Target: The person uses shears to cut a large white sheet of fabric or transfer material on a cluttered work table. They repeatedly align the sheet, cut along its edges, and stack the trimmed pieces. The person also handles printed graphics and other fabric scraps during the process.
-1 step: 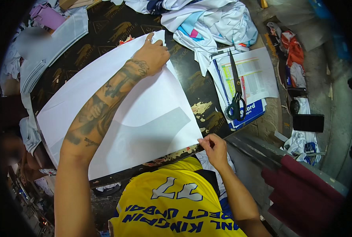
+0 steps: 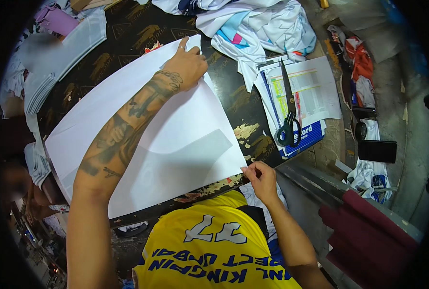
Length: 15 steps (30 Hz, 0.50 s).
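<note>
A large white sheet (image 2: 195,113) with a curved grey shape on its near part lies across the dark table; whether it is paper or cloth I cannot tell. My left hand (image 2: 186,66) rests palm down on its far corner, forefinger stretched out and the other fingers slightly bent. At the near right corner, by the table edge, my right hand (image 2: 261,180) pinches the sheet between thumb and fingers. The left forearm crosses over the sheet and hides part of it.
Black-handled scissors (image 2: 288,111) lie on printed papers (image 2: 315,91) to the right. Behind them is a heap of white garments (image 2: 272,29). Stacked pale pieces (image 2: 82,41) and a purple container (image 2: 58,20) stand far left. Maroon cloth (image 2: 363,241) hangs at the lower right.
</note>
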Available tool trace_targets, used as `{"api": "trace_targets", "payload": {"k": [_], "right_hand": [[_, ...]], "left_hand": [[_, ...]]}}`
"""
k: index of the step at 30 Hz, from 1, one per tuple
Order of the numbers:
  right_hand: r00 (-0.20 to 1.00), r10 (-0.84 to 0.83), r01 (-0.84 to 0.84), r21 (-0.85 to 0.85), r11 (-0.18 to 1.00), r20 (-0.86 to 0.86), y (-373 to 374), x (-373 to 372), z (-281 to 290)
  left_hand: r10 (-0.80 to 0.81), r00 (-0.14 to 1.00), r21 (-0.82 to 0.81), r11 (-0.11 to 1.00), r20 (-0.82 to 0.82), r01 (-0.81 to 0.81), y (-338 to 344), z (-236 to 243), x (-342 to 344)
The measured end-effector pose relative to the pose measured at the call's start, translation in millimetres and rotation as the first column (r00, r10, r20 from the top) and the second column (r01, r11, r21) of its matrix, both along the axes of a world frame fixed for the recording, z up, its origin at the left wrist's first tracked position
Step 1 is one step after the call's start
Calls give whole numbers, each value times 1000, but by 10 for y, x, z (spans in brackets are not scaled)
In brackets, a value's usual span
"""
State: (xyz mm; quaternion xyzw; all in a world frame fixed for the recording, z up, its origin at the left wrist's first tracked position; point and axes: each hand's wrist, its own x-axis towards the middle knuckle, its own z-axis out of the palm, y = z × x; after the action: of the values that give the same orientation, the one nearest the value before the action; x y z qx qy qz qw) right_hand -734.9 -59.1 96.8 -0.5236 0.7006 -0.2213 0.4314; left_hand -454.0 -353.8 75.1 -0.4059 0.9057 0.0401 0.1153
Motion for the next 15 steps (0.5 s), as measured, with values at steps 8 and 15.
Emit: {"api": "trace_targets", "payload": {"k": [8,15], "right_hand": [[994,102,-106,74,992,50,-211,-47,-119],[958,229,-192,-208,959,175,-1037,573,273]], "left_hand": [[235,736,-136,904,-635,-406,862,-22,-5],[625,380,354,737,-682,-576,3362,-83,392]]}}
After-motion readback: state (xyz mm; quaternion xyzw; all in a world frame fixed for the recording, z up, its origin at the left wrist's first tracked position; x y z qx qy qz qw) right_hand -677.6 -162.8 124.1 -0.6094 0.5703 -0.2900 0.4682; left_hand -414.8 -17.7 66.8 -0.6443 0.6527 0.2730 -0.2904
